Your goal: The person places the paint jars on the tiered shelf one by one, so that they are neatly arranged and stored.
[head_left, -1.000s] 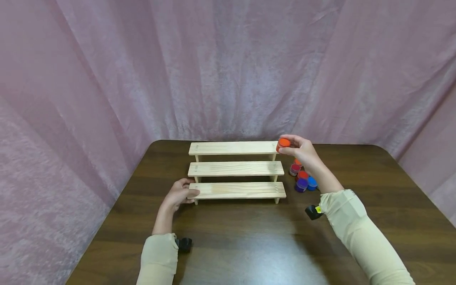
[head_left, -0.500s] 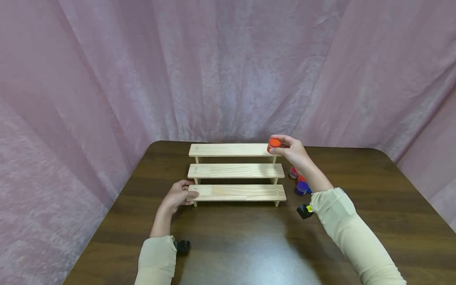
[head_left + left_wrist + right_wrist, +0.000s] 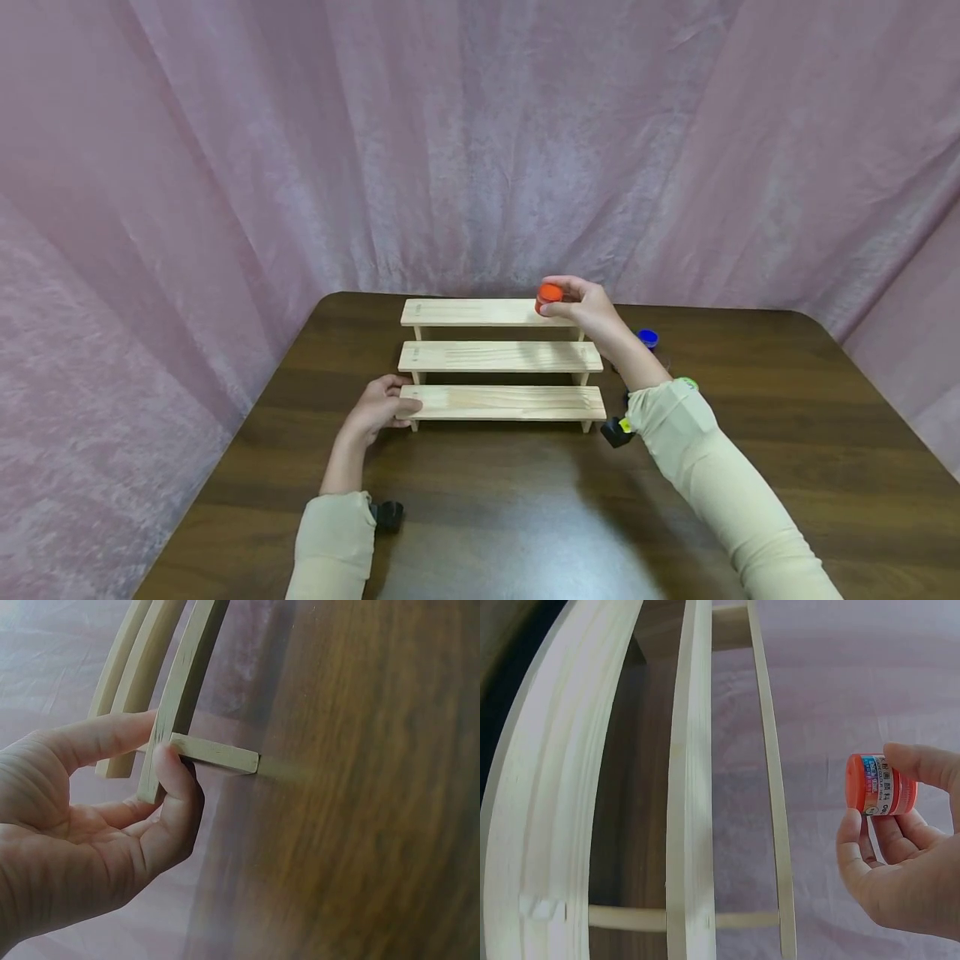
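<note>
A three-tier wooden stand (image 3: pixel 501 357) stands on the brown table. My left hand (image 3: pixel 380 408) grips the left end of its lowest shelf; in the left wrist view, the thumb and curled fingers (image 3: pixel 176 795) are around the end of the board. In my right hand (image 3: pixel 592 310) is a small paint jar (image 3: pixel 550 297) with an orange-red lid, pinched between thumb and fingers. The right wrist view shows the printed label on the jar (image 3: pixel 881 784), apart from the shelves. In the head view the jar is over the right part of the top shelf.
A jar with a blue lid (image 3: pixel 647 337) stands on the table (image 3: pixel 765 400) to the right of the stand. The right forearm hides most of the other jars there. A pink curtain (image 3: pixel 480 150) hangs behind the table.
My right hand has carried the orange-red jar leftward along the top shelf from its right end. The left hand has kept its grip on the lowest shelf.
</note>
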Available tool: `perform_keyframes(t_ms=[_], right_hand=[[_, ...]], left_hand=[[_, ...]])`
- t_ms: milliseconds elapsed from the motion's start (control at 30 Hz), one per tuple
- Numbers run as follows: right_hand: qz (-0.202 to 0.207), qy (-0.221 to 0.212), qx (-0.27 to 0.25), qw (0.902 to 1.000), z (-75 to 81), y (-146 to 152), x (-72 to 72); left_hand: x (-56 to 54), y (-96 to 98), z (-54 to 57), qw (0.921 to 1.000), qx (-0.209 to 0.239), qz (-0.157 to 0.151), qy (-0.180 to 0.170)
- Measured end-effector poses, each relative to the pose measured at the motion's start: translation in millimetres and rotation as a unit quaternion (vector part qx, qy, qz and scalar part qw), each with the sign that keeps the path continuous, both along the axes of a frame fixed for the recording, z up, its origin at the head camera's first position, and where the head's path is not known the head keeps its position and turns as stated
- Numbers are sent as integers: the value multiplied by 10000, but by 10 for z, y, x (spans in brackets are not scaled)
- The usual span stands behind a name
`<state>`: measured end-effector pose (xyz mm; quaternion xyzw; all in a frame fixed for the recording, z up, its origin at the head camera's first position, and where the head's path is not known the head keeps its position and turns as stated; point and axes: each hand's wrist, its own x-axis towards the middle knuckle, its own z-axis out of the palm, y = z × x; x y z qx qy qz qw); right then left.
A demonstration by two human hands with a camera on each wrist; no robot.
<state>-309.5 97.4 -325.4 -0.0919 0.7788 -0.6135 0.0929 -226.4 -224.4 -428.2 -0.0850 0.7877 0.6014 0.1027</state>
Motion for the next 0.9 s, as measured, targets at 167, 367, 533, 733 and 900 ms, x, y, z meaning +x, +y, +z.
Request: perform_keyframes(t_ms=[167, 367, 533, 733, 900], right_hand=[[43, -32, -51, 10000, -8, -69, -7], [51, 15, -103, 9999, -25, -171, -59], [83, 36, -149, 9998, -40, -282, -92], [108, 34, -210, 9997, -74, -460, -102], [357, 64, -260, 9990, -87, -690, -121]], left_hand=[[6, 39, -9, 10000, 30, -78, -14], [-10, 63, 19, 10000, -58, 2, 22], [-27, 86, 14, 10000, -45, -6, 22], [-3, 91, -14, 10000, 30, -16, -21], [42, 15, -25, 9999, -51, 133, -5]])
